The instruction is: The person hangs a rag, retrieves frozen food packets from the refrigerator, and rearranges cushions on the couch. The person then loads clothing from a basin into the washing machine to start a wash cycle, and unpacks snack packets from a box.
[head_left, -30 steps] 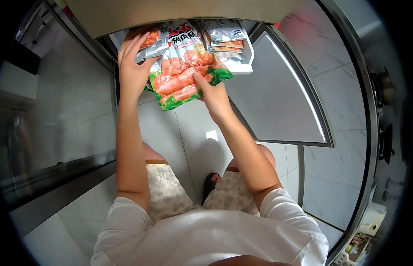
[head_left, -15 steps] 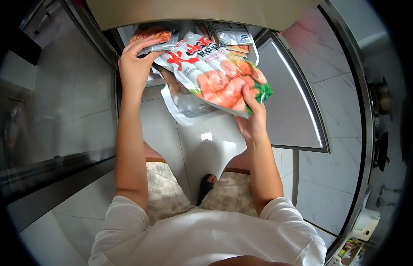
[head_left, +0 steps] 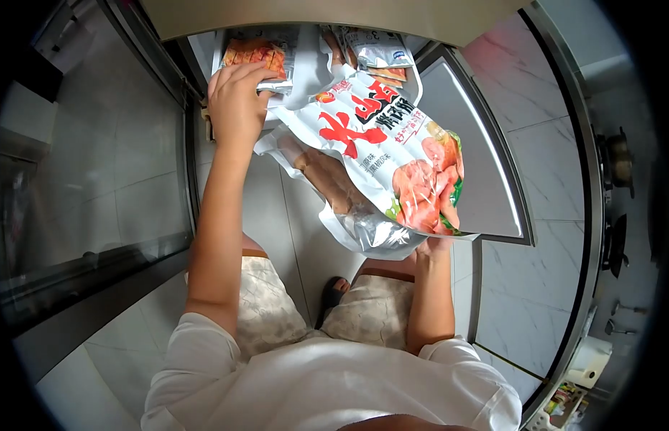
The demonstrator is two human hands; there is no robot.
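Observation:
My right hand [head_left: 435, 246], mostly hidden under the packs, grips the lower end of a white sausage bag [head_left: 381, 122] with red lettering and a picture of sausages. Beneath it hangs a clear vacuum pack [head_left: 331, 183] with brown meat inside, overlapping the sausage bag. Both are out in front of an open freezer drawer [head_left: 306, 79]. My left hand [head_left: 237, 100] is at the drawer's left front, its fingers bent over the near edge of a packet [head_left: 254, 56] with an orange food picture.
At the drawer's right side lie a silver-white packet [head_left: 379, 49] and flat orange packets [head_left: 388, 75]. An open appliance door [head_left: 471, 165] stands to the right, a dark glass panel [head_left: 97, 172] to the left. A stove with a pot [head_left: 622, 158] is at far right.
My right hand has drawn the sausage bag and the meat pack toward me and to the right, out from the drawer. My left hand has shifted slightly right and nearer, staying at the orange-pictured packet.

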